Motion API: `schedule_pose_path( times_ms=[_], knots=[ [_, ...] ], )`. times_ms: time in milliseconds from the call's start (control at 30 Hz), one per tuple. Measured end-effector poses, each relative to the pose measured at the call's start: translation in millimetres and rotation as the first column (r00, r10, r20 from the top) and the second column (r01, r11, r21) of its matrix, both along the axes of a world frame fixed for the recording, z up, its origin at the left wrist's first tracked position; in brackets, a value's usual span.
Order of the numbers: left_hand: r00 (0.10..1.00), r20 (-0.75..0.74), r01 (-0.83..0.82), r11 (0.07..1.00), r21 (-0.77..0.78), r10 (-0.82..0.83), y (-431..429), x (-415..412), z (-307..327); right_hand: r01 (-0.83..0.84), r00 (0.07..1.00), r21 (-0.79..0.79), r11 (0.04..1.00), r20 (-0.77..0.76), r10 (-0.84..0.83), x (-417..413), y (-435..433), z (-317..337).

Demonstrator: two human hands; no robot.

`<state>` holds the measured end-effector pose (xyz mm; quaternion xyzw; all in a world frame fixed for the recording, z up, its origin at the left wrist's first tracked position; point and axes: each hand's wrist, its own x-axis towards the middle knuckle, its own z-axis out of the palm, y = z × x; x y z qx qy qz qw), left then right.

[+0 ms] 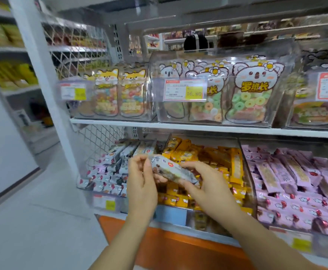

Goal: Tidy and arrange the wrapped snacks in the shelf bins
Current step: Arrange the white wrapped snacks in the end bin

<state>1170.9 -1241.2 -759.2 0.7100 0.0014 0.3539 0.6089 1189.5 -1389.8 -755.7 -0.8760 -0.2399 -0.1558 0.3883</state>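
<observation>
- The left hand has its fingers curled and pinches the upper left end of a grey-and-white wrapped snack bar.
- The right hand holds the bar's lower right end, with its fingers bent round the wrapper.
- The bar sits slanted between both hands in the lower middle of the frame. It is in front of the bins and not lying in any of them.
- Matching grey-and-white bars fill the bin at lower left. Yellow bars lie behind the hands, and pink bars are at lower right.
- Bags of sweets stand in clear boxes on the shelf above.
- The bar looks light, with a thin, glossy wrapper that would probably be slippery and crinkle easily. What is inside may crumble if squeezed.
- It is probably best held across the firm middle or by both ends. The flat sealed flaps would likely slip from a pinch.
- It probably belongs in the lower left bin, laid in line with the others.
</observation>
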Motion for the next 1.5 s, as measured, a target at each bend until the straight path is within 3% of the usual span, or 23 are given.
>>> schedule_pose_path(
  times_ms=[233, 400, 533, 700, 833, 967, 1267, 1500],
  knots=[
    [0.982, -0.131, -0.140, 0.990, -0.004, 0.138, 66.8, -4.1, -31.7, -0.033, 0.999, -0.074, 0.997, -0.006, 0.033, 10.7, 64.5, 0.1],
    [0.940, -0.203, -0.243, 0.957, 0.160, 0.273, 115.9, -1.3, -48.1, -0.057, 0.998, -0.173, 0.983, 0.014, 0.060, 25.9, 108.1, -3.2],
    [0.932, -0.208, -0.229, 0.927, 0.297, 0.297, 137.8, 2.9, -52.2, -0.018, 0.999, -0.114, 0.993, 0.026, 0.021, 37.1, 130.2, -4.9],
    [0.918, -0.234, -0.158, 0.834, 0.528, 0.322, 143.4, 15.0, -61.1, 0.168, 0.980, 0.071, 0.983, 0.100, -0.175, 60.0, 142.9, 0.2],
    [0.903, -0.285, -0.109, 0.814, 0.570, 0.320, 140.7, 19.7, -66.1, 0.300, 0.952, 0.005, 0.954, 0.065, -0.299, 79.7, 153.4, 5.3],
    [0.899, -0.289, -0.098, 0.794, 0.600, 0.330, 139.1, 20.4, -67.0, 0.282, 0.959, -0.085, 0.956, 0.015, -0.281, 82.8, 159.1, 1.2],
    [0.926, -0.210, -0.083, 0.709, 0.700, 0.315, 128.7, 16.9, -69.5, 0.210, 0.909, -0.208, 0.955, 0.402, -0.113, 57.7, 133.2, -16.9],
    [0.870, -0.379, 0.118, 0.613, 0.781, 0.315, 113.8, 14.4, -65.9, 0.164, 0.890, -0.195, 0.967, 0.452, -0.060, 48.7, 124.2, -16.6]
  ],
)
